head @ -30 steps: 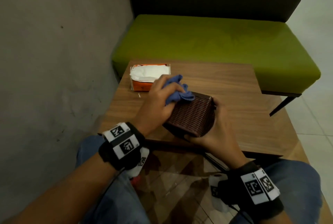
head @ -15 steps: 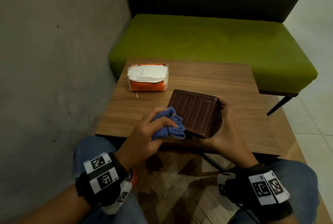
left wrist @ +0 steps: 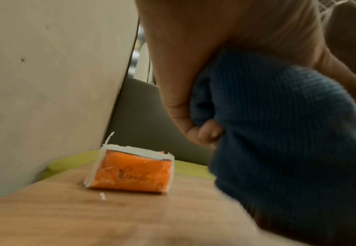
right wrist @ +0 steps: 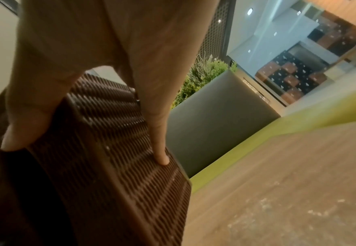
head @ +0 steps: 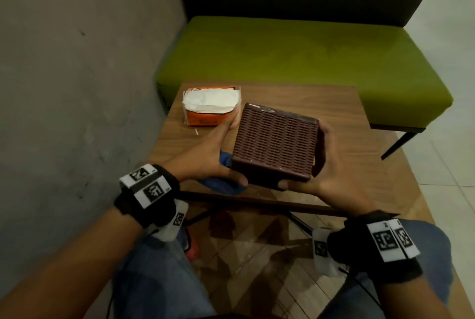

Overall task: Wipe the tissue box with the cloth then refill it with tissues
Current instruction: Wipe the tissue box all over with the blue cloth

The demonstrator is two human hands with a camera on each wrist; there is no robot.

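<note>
The brown woven tissue box (head: pixel 276 141) is held between both hands just above the wooden table (head: pixel 321 102), with a broad woven face turned up toward me. My left hand (head: pixel 210 154) supports its left side, thumb on the near edge. The lower fingers of that hand curl round the bunched blue cloth (head: pixel 223 182), which the left wrist view shows as the cloth (left wrist: pixel 278 133) tucked in the palm. My right hand (head: pixel 331 164) grips the right side. In the right wrist view its fingertips (right wrist: pixel 160 154) press the box (right wrist: pixel 109 166). An opened orange tissue pack (head: pixel 212 105) lies behind.
The tissue pack (left wrist: pixel 130 173) sits at the table's far left corner, near a grey wall (head: pixel 77 87). A green bench (head: pixel 295 56) stands beyond the table. A small paper scrap (head: pixel 196 131) lies by the pack. My knees are below the table's near edge.
The left hand slid the cloth from the box's top down its near side, then to the left side. The box has been tilted so a woven face looks up. The right hand kept its grip.
</note>
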